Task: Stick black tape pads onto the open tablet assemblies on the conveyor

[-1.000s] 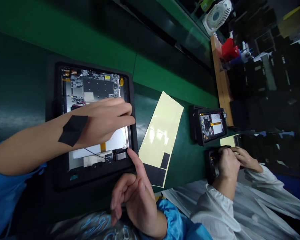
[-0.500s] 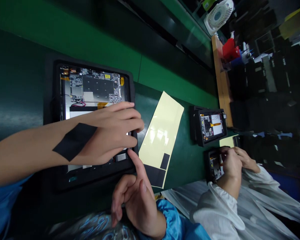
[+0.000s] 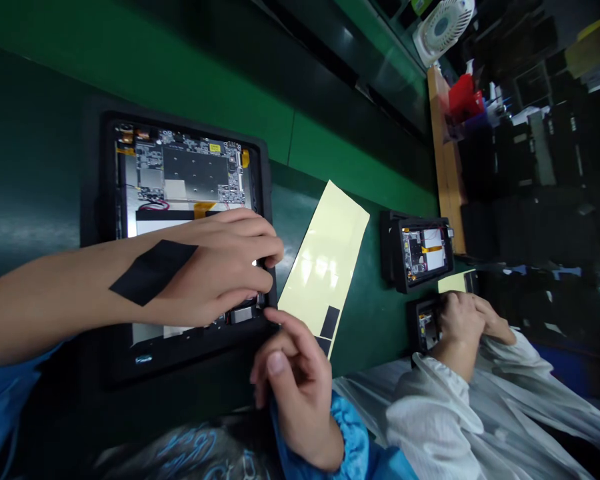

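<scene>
My left hand (image 3: 225,263) lies palm down across an opened tablet-like device (image 3: 195,170), which shows a circuit board and sits in a black foam frame (image 3: 180,357). Its fingers curl together near the frame's right side; what they pinch is hidden. A black adhesive-looking piece (image 3: 153,272) is stuck on the left wrist. By the frame's lower right corner is my right hand (image 3: 300,387), empty, with its index finger reaching to the corner and the other fingers loosely bent apart. A pale yellow sheet (image 3: 325,250) with black pieces (image 3: 330,322) lies right of the frame.
Another opened device in a black frame (image 3: 425,250) stands further right. Below it, a person's hands (image 3: 463,323) work at a similar frame (image 3: 423,325). A wooden ledge (image 3: 447,160), a red container (image 3: 464,99) and a white fan (image 3: 443,28) are at the upper right.
My right hand has shifted right and its fingers have curled more, covering the sheet's lower end. My left hand has moved slightly, its fingers still at the frame's right side.
</scene>
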`<move>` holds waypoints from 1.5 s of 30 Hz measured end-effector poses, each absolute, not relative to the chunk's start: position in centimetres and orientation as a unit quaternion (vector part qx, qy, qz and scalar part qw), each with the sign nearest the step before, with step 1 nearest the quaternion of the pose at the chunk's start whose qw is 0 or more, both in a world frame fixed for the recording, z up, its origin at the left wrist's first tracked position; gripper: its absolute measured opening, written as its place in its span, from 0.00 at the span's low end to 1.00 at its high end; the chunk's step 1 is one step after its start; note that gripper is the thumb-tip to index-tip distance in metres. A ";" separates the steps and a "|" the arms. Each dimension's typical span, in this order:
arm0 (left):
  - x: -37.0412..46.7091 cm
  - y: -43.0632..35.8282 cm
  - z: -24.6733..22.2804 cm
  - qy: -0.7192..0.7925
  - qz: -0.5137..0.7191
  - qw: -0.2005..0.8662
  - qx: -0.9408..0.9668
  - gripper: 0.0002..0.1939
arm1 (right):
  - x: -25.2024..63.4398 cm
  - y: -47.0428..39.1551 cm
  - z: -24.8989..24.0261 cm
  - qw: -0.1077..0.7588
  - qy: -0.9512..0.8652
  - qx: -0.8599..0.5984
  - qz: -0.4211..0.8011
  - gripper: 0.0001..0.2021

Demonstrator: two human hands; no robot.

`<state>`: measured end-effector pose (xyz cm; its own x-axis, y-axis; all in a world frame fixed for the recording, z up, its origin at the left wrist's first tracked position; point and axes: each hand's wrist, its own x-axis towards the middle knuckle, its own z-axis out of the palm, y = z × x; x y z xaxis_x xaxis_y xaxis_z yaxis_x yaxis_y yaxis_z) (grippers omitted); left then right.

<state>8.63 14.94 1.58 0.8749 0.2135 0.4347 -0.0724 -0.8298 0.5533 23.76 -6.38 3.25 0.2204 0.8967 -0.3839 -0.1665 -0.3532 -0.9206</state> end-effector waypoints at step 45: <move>12.3 13.6 -1.4 0.105 0.297 0.158 0.936 0.11 | 25.7 -0.9 3.1 0.337 -0.718 -0.598 0.116 0.08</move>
<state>12.28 13.63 -1.40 0.8016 0.2912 0.5222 0.1036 -0.9278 0.3583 25.73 -0.88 3.10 -0.0585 0.9365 0.3457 0.7805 0.2588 -0.5690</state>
